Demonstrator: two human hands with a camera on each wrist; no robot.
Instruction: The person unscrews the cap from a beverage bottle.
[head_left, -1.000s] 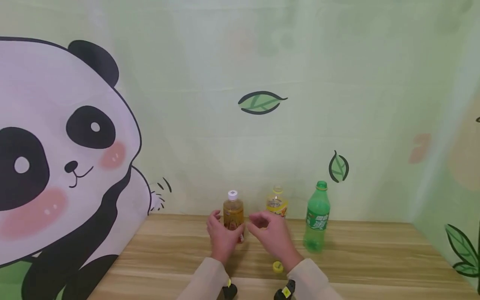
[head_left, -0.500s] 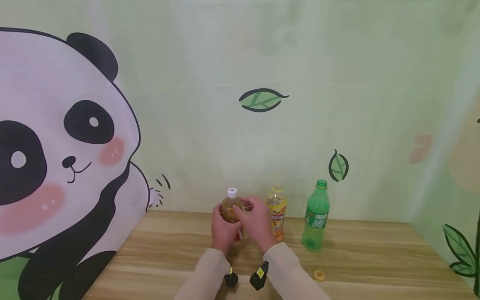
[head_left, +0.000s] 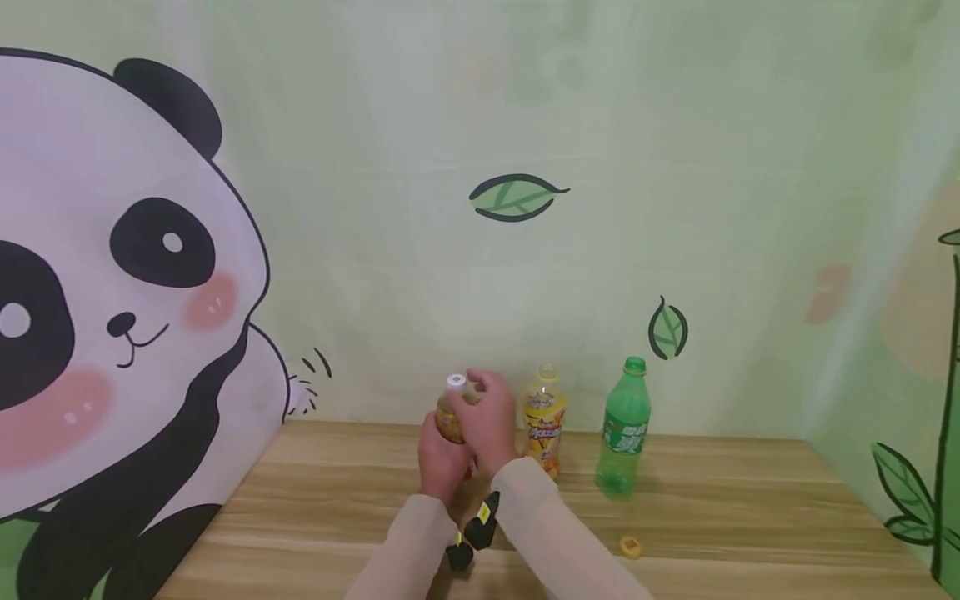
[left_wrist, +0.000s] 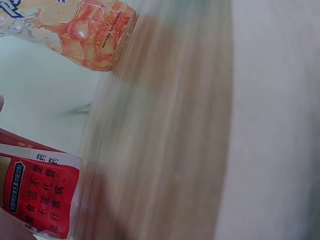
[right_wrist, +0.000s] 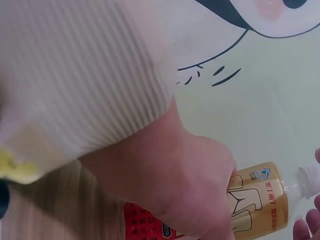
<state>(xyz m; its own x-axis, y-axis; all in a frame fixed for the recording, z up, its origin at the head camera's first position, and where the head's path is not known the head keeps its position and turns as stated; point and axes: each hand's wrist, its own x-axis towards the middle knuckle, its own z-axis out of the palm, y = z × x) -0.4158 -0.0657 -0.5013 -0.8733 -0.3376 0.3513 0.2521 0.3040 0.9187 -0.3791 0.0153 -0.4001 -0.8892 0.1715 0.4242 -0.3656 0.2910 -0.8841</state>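
An amber drink bottle with a white cap stands on the table near the back. My left hand grips its body, fingers wrapped round it. The right wrist view shows the left hand around the bottle's tan and red label. My right hand is raised beside the bottle's neck, thumb and fingers spread around the white cap. In the right wrist view its fingertips stay apart from the cap. In the left wrist view the bottle's red lower label shows.
Right of the hands stands a capless clear bottle with a yellow-orange label. Farther right is a green bottle. A loose yellow cap lies on the wooden table near the front. A printed panda curtain hangs behind.
My right hand has moved left and up to the bottle's neck. My left hand has closed round the bottle. The loose yellow cap has shifted right on the table.
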